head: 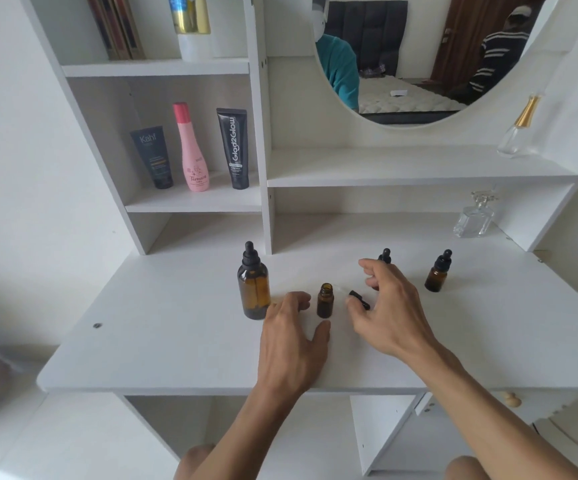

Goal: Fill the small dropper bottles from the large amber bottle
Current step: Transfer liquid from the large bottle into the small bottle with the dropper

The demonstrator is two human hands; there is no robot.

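Amber uncapped bottle between hands

On the tabletop, an uncapped small bottle is standing between my hands, the large bottle sitting left of it.

This is a bedroom in a home, seen from a seat at a white dressing table with built-in shelves. A round mirror above the tabletop reflects a bed with a bare quilted mattress, a dark padded headboard and a wooden door. The shelves hold toiletries: a dark tube, a pink bottle, a black tube, and two clear glass perfume bottles on the right.
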